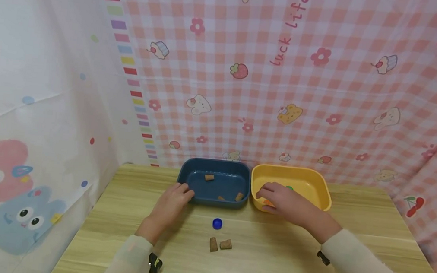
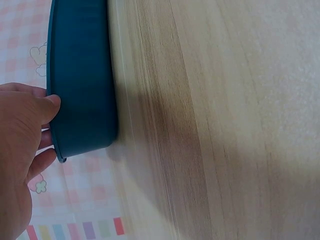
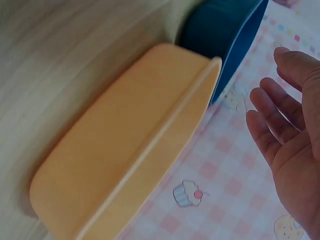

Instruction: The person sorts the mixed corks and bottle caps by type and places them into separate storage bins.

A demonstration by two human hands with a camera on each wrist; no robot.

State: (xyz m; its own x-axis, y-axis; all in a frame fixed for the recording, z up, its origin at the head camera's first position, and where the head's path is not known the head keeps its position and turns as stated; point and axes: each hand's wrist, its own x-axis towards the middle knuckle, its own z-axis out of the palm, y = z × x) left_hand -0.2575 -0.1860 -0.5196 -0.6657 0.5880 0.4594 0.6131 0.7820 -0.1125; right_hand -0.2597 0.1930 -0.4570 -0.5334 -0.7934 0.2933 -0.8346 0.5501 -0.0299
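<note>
At the front left corner of a dark blue tub (image 1: pixel 212 203), my left hand (image 1: pixel 171 202) pinches the rim, thumb on the outer wall and fingers over the edge. Inside that tub lie cork stoppers (image 1: pixel 209 177). My right hand (image 1: pixel 284 201) hovers over the yellow tub (image 1: pixel 324 193), its fingers loosely bent and holding nothing in the right wrist view. Beneath it in the yellow tub, a green cap (image 1: pixel 290 187) and an orange piece (image 1: pixel 267 202) show partly. A blue bottle cap (image 1: pixel 217 223) and two corks (image 1: pixel 214 244) (image 1: pixel 226 244) lie on the table.
Both tubs stand side by side at the back of the wooden table (image 1: pixel 270 262). A pink checked cloth (image 1: pixel 269 93) hangs right behind them, and a white printed cloth (image 1: pixel 48 117) hangs on the left.
</note>
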